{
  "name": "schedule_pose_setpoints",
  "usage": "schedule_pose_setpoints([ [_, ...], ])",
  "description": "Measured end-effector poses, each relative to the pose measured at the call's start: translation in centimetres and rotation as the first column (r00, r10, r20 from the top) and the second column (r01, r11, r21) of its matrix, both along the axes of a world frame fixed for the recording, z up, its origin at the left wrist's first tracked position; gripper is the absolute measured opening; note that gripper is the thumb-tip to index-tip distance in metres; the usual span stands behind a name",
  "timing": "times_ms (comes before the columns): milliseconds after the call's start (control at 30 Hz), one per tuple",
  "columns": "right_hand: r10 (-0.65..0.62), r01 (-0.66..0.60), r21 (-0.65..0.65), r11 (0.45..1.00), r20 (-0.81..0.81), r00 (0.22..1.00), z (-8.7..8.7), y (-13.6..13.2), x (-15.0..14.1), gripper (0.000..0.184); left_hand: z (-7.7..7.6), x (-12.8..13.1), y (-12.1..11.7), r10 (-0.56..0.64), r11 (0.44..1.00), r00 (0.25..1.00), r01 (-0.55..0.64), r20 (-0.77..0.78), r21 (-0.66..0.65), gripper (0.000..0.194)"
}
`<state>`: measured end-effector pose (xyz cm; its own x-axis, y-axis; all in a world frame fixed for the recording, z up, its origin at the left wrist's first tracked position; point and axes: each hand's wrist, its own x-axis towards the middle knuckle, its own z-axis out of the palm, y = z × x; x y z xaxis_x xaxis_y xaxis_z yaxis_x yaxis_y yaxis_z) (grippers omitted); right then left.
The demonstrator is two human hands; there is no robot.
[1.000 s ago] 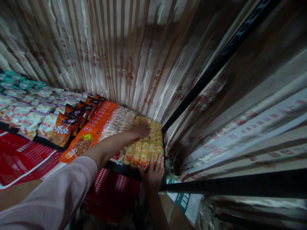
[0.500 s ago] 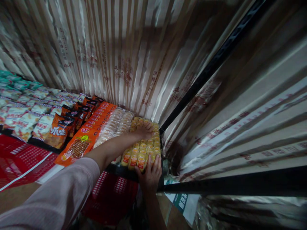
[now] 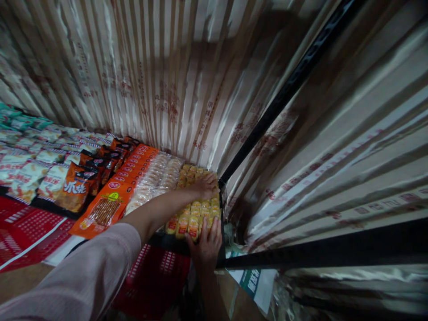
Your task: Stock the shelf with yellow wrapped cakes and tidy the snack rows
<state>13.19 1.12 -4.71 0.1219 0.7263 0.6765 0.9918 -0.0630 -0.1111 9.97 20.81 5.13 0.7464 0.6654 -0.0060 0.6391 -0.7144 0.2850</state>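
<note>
Leaning both arms over the yellow packets point(image 3: 196, 209), the person in the pinkish sleeve point(image 3: 80, 265) works in front of me; taking those packets as the centre of a dial, everything falls around them. They fill the end of a black tray point(image 3: 174, 245) in tight rows. The left hand point(image 3: 204, 186) lies palm down on top of them towards one o'clock, fingers stretched out and wide open. The right hand point(image 3: 205, 248) touches the near corner at five o'clock, thumb set apart from the fingers; I can't tell whether it pinches a packet. Just beside the packets at ten o'clock are pale, clear-wrapped packs point(image 3: 162, 171), with a flat orange pack point(image 3: 107, 207) further out at nine. A red basket point(image 3: 154, 274) sits at seven, lower down. Striped sheeting point(image 3: 167, 67) hangs at twelve, and a black post point(image 3: 267, 113) slants away between one and two.
</note>
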Motion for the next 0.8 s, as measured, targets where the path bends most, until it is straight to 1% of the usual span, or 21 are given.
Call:
schedule_pose_setpoints([
  [100, -0.013, 0.012, -0.007, 1.0, -0.01, 1.0, 0.0, 0.0, 0.0, 0.078, -0.4, 0.2, -0.2, -0.026, 0.999, 0.999, 0.026, -0.019, -0.02, 0.061],
  [233, 0.003, -0.003, -0.021, 1.0, -0.004, 1.0, 0.2, 0.0, -0.1, 0.078, -0.8, 0.1, -0.1, -0.024, 0.999, 0.999, 0.022, -0.042, -0.045, 0.063],
  [367, 0.0, 0.0, -0.01, 1.0, 0.0, 1.0, 0.1, 0.0, -0.1, 0.079, -0.4, 0.2, -0.2, -0.009, 0.999, 1.0, 0.008, -0.028, -0.048, 0.063],
  [433, 0.005, -0.005, 0.005, 1.0, 0.005, 1.0, 0.1, 0.0, -0.1, 0.08, -0.2, -0.2, -0.5, 0.021, 0.999, 0.999, -0.022, -0.026, -0.048, 0.064],
  [533, 0.005, -0.005, 0.004, 1.0, -0.005, 1.0, 0.2, -0.1, -0.2, 0.079, -0.2, -1.8, -1.2, 0.107, 0.993, 0.993, -0.109, -0.054, -0.048, 0.065],
  [667, 0.005, -0.005, -0.024, 1.0, -0.037, 0.999, 0.3, -0.2, -0.3, 0.076, -0.9, -5.0, -1.8, 0.222, 0.973, 0.971, -0.227, -0.09, -0.046, 0.064],
  [733, 0.004, -0.005, -0.029, 1.0, -0.034, 0.999, 0.3, -0.2, -0.4, 0.075, -1.2, -6.0, -1.8, 0.23, 0.97, 0.967, -0.237, -0.11, -0.057, 0.066],
  [800, -0.004, 0.004, -0.029, 1.0, -0.021, 1.0, 0.3, -0.2, -0.5, 0.074, -1.4, -6.5, -1.7, 0.223, 0.97, 0.967, -0.233, -0.125, -0.071, 0.068],
])
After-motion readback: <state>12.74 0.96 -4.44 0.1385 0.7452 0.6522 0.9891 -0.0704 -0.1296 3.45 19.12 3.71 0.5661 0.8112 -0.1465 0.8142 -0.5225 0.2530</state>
